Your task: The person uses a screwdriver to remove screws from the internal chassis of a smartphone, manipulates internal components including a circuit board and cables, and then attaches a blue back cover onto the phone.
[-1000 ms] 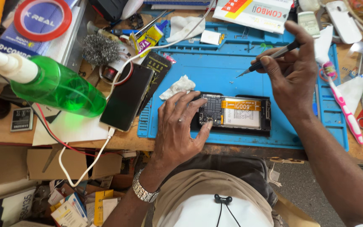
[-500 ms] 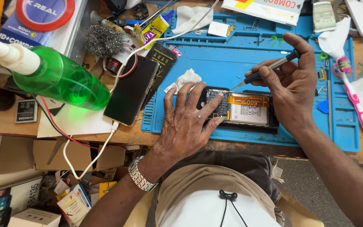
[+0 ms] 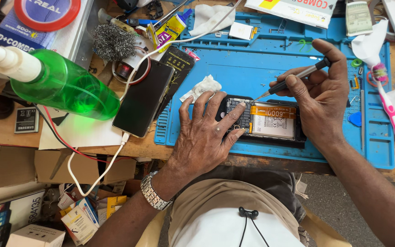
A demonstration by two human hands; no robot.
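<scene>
Closest to me, my left hand (image 3: 204, 137) lies flat on the near end of the opened phone (image 3: 264, 120), fingers (image 3: 228, 115) spread and pressing down on its exposed board; a metal watch (image 3: 154, 191) sits on that wrist. The phone lies back-off on the blue repair mat (image 3: 252, 64), near the table's front edge, its battery (image 3: 273, 121) showing between my two hands.

My right hand (image 3: 321, 96) is just beyond the phone's other end, fingers pinched around a slim screwdriver (image 3: 293, 78), forefinger capping its top. The tip comes down at the phone's upper edge, beside my left fingertips (I cannot tell whether it sits in a screw).

Left of the mat, a dark smartphone (image 3: 143, 98) lies face up, half on the mat's corner, with a white cable (image 3: 99, 171) plugged into its near end and hanging off the table. A crumpled tissue (image 3: 202, 88) rests on the mat just past my left hand. Farther left lies a green spray bottle (image 3: 65, 84) on its side. At the far right a pink toothbrush (image 3: 392, 112) lies along the mat's edge. Farther back sit a steel wool pad (image 3: 114, 42) and a glue tube (image 3: 170, 31).
</scene>
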